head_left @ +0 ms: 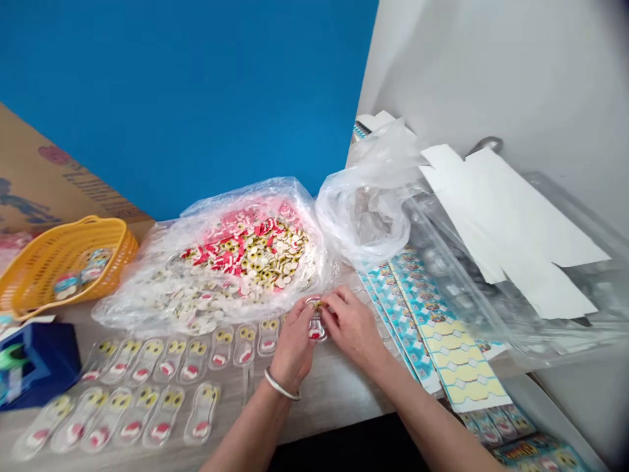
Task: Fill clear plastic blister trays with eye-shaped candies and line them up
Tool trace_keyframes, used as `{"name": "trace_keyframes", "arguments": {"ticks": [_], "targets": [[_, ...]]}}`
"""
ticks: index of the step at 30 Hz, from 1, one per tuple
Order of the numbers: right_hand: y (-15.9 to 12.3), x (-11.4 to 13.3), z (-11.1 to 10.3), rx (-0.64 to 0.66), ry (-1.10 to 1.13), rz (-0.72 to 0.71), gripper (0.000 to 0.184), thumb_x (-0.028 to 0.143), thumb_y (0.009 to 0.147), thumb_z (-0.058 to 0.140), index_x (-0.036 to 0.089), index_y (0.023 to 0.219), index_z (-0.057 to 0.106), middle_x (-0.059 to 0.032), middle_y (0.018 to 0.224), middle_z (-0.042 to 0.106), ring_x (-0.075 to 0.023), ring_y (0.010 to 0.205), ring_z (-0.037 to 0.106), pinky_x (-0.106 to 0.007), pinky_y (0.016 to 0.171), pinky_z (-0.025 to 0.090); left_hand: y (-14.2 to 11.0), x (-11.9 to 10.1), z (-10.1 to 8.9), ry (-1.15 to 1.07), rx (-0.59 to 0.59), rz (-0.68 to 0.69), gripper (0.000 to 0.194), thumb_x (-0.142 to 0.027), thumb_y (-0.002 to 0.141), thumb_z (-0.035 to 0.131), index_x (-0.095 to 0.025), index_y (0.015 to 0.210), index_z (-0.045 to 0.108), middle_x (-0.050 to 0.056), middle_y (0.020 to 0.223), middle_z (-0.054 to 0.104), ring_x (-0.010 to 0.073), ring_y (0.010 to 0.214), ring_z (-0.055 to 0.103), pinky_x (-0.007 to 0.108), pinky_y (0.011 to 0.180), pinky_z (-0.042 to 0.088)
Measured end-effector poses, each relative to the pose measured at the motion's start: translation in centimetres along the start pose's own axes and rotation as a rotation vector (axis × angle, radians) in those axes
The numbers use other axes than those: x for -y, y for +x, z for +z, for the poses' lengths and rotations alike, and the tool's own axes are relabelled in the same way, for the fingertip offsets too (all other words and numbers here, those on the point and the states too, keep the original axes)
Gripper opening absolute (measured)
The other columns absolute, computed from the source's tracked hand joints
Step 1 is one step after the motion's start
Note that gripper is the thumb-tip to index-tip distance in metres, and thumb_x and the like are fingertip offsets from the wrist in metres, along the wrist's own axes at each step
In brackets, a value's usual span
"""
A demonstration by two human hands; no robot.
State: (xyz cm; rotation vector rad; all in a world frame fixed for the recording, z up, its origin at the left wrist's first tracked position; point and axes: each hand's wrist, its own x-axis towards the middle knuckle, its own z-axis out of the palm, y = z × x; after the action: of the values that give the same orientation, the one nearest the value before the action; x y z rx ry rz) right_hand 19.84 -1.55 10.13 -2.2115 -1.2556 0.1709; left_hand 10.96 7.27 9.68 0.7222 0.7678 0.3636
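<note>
My left hand (293, 342) and my right hand (350, 326) meet over the table, both pinching a small transparent plastic piece (316, 321) with yellow eyes and a red mouth. Its upper end is partly hidden by my fingers. Two rows of similar elongated transparent pieces (194, 357) lie flat on the table just left of my left hand. A metal bangle (281, 385) circles my left wrist. Behind my hands sits a large plastic bag (246, 255) full of loose yellow, white and red pieces.
A yellow plastic basket (63, 262) holding a few pieces stands at the left, beside a dark blue box (37, 364). Printed card sheets (442, 328) lie to the right, under stacked transparent plastic trays (496, 275), a white card (511, 223) and a crumpled plastic bag (366, 210).
</note>
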Motion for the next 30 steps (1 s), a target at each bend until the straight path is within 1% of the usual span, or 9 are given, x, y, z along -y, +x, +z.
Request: {"name": "trace_keyframes", "arguments": {"ticks": [5,8,11,14,19,23,26,28,30], "targets": [[-0.5,0.3,0.7,0.014,-0.107,0.013,0.01,0.021,0.096,0.057,0.02,0.096,0.067,-0.0064,0.097,0.063,-0.021,0.09,0.06,-0.031,0.079,0.047,0.7,0.9,-0.3,0.036,-0.029,0.016,0.024,-0.034,0.076,0.074,-0.022,0.096,0.071,0.007,0.104,0.071,0.0219,0.094,0.068,0.027,0.067,0.054],[0.5,-0.8,-0.5,0.015,-0.071,0.005,0.01,0.023,0.096,0.058,0.022,0.102,0.067,-0.0044,0.097,0.066,-0.0197,0.09,0.061,-0.03,0.081,0.047,1.3,1.0,-0.5,0.028,-0.048,0.008,0.026,-0.034,0.078,0.074,-0.022,0.1,0.07,0.008,0.114,0.07,0.0239,0.103,0.068,0.03,0.077,0.057],[3.3,-3.5,-3.1,-0.078,-0.108,0.113,0.014,0.024,0.1,0.053,0.022,0.104,0.067,-0.0046,0.096,0.069,-0.0184,0.089,0.064,-0.028,0.08,0.046,1.6,0.5,-0.5,0.045,-0.067,-0.049,0.033,-0.037,0.081,0.074,-0.022,0.11,0.067,0.01,0.119,0.069,0.0247,0.097,0.071,0.034,0.076,0.06],[7.5,-6.9,-5.2,-0.202,-0.34,0.359,0.023,0.03,0.102,0.048,0.017,0.102,0.067,-0.0114,0.098,0.069,-0.023,0.089,0.066,-0.031,0.076,0.046,1.6,0.1,-0.2,0.069,-0.083,-0.063,0.036,-0.037,0.086,0.07,-0.019,0.116,0.064,0.012,0.119,0.069,0.0248,0.092,0.073,0.038,0.076,0.062],[12.6,-11.0,-5.3,-0.194,-0.43,0.535,0.023,0.029,0.097,0.054,0.013,0.106,0.066,-0.0177,0.106,0.067,-0.0271,0.087,0.067,-0.035,0.073,0.048,1.7,0.3,0.1,0.077,-0.086,-0.083,0.029,-0.032,0.088,0.068,-0.016,0.112,0.065,0.014,0.118,0.069,0.0247,0.09,0.074,0.038,0.076,0.062],[12.4,-12.3,-5.1,-0.344,-0.186,0.5,0.015,0.024,0.091,0.052,0.017,0.092,0.065,-0.01,0.095,0.068,-0.0221,0.085,0.064,-0.033,0.078,0.048,1.7,0.2,0.1,0.044,-0.087,-0.108,0.029,-0.031,0.089,0.066,-0.016,0.114,0.064,0.015,0.121,0.068,0.0247,0.092,0.073,0.037,0.077,0.062],[9.4,-11.0,-5.4,-0.492,0.228,0.414,0.014,0.03,0.087,0.054,0.019,0.09,0.061,-0.0037,0.08,0.066,-0.0185,0.072,0.061,-0.031,0.071,0.049,1.4,-0.1,0.2,-0.048,-0.036,-0.119,0.035,-0.037,0.09,0.066,-0.018,0.118,0.063,0.013,0.125,0.066,0.0262,0.099,0.071,0.038,0.079,0.061],[6.5,-8.7,-5.1,-0.463,0.581,0.404,0.022,0.035,0.085,0.058,0.019,0.101,0.058,0.0011,0.071,0.062,-0.0156,0.058,0.057,-0.028,0.058,0.046,1.0,-0.1,0.5,-0.136,0.016,-0.117,0.037,-0.043,0.089,0.067,-0.019,0.118,0.063,0.012,0.125,0.066,0.0268,0.103,0.07,0.04,0.082,0.06],[3.1,-5.9,-4.3,-0.305,0.859,0.43,0.032,0.039,0.083,0.063,0.021,0.108,0.056,0.005,0.063,0.059,-0.0133,0.048,0.051,-0.024,0.046,0.041,0.6,0.0,0.9,-0.212,0.082,-0.106,0.04,-0.05,0.088,0.066,-0.02,0.116,0.063,0.011,0.123,0.066,0.0269,0.106,0.068,0.04,0.085,0.059]]}}
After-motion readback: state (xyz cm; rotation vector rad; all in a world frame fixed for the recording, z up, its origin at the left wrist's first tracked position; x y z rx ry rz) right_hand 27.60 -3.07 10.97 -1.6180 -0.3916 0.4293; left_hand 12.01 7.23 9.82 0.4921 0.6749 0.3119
